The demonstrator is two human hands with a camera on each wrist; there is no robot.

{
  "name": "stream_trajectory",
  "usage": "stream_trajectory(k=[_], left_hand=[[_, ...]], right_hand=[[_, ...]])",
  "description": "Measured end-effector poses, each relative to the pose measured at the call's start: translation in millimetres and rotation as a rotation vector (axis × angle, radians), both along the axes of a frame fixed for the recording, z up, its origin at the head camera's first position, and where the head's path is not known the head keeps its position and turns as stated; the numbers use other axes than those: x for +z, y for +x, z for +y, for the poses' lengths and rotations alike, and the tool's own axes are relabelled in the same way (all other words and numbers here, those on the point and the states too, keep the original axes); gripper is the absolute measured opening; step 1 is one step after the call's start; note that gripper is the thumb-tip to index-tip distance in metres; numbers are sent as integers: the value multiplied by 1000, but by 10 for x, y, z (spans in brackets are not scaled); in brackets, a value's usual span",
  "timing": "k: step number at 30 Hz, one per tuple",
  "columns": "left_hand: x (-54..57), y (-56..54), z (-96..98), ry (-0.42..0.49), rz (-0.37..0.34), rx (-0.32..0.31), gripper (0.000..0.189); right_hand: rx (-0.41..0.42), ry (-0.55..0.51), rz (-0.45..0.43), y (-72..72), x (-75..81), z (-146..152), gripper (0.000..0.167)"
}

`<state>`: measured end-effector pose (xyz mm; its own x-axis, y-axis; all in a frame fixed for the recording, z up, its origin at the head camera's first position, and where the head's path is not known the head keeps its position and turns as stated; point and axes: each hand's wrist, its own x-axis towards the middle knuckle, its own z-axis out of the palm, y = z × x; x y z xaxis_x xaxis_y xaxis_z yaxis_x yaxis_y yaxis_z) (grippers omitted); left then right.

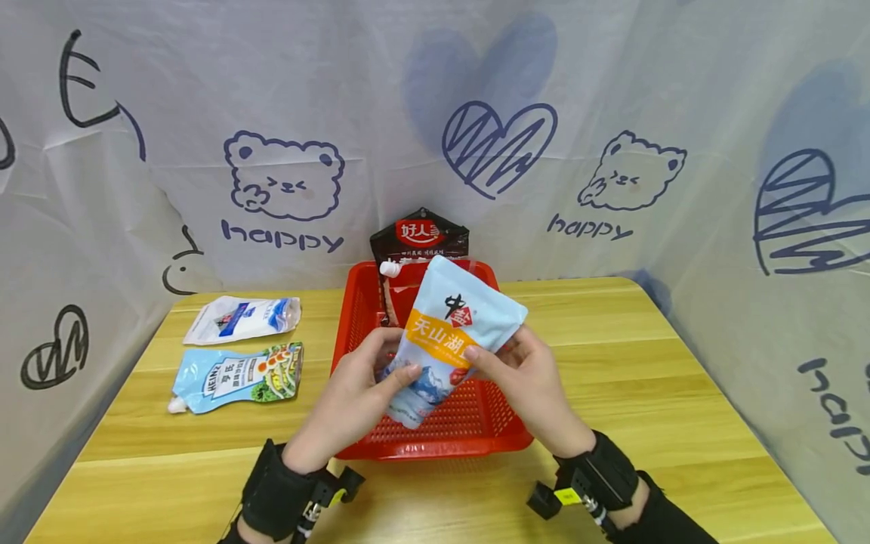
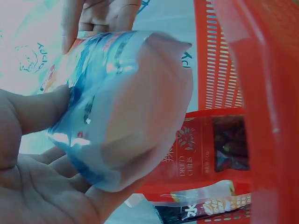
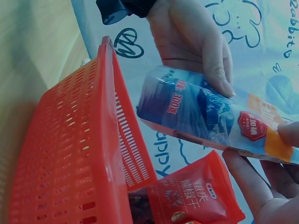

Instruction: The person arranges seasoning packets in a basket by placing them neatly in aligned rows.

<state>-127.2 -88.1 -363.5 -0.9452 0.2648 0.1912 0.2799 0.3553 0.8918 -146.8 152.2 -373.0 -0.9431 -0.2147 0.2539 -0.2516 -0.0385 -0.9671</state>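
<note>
My left hand (image 1: pixel 355 400) held the lower left side of a pale blue bag (image 1: pixel 442 298), thumb on the front and fingers curled behind. My right hand (image 1: pixel 533 381) pinched its right side, thumb across the printed face and fingers at the back, so both hands were closed on the one bag. It was tilted, the top edge leaning far and right, the bottom pointing near and left. An orange band with white characters crossed it, above a picture of blue mountains (the right wrist view also showed a red shield-shaped badge). A black band (image 1: pixel 282 491) wrapped my left wrist and another black band (image 1: pixel 598 470) my right.

The bag was above a red basket (image 1: pixel 435 452) with slotted walls. Inside stood a red packet (image 2: pixel 196 158), marked DRIED CHILIS, with a dark window at one end. At the basket's far side a black packet (image 1: pixel 421 236) with a red label rose over the rim, and a white cap (image 1: pixel 390 269) showed just near of it.

Left of the basket, well apart from it, a white-and-blue packet (image 1: pixel 253 317) lay on the wooden table (image 1: pixel 612 363). Just near of that lay a Heinz pouch (image 1: pixel 238 375), its cap to the left. Beyond the table, a pale cloth (image 1: pixel 381 91) bore drawn bears, hearts and the word "happy".
</note>
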Motion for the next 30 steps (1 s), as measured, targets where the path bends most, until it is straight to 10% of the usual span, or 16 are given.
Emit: stream_trajectory(k=[14, 30], left_hand=[[-1, 30, 1, 13, -87, -88, 52], [84, 5, -13, 73, 141, -1, 57]], right_hand=[[43, 27, 135, -33, 151, 59, 43], [89, 287, 193, -62, 299, 67, 40]])
